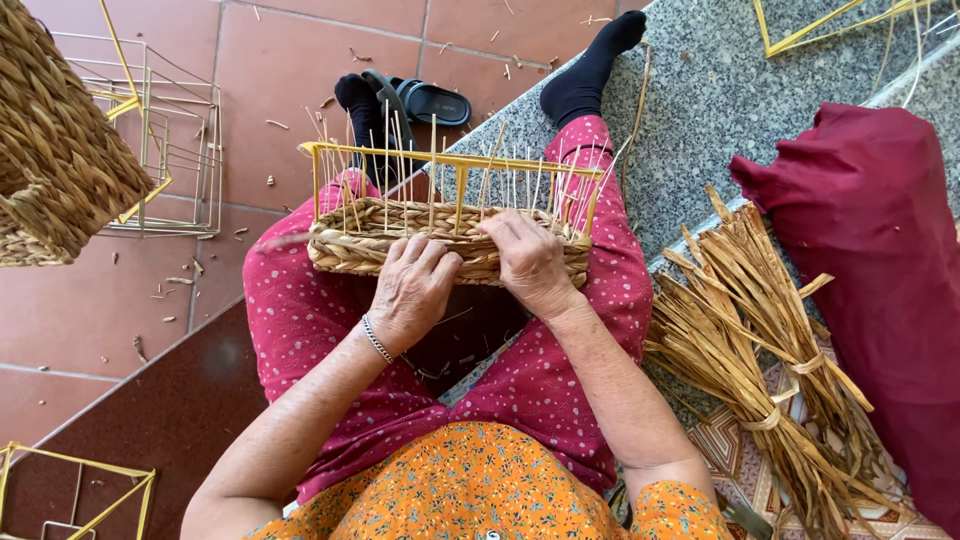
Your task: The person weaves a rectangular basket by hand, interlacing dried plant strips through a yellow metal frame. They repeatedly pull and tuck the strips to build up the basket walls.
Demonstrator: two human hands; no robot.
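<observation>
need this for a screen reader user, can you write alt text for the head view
Seen from above, a seated person's left hand and right hand press on the woven straw wall of a half-made basket on a yellow wire frame resting on their lap. Tied bundles of dried straw lie on the floor to their right.

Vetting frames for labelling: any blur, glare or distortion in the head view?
Head view: even daylight, soft shadows, no glare. Both the left hand and right hand on the half-woven basket are sharp. Wide-angle bending shows at the edges; the finished basket is cropped at the frame's left.
</observation>
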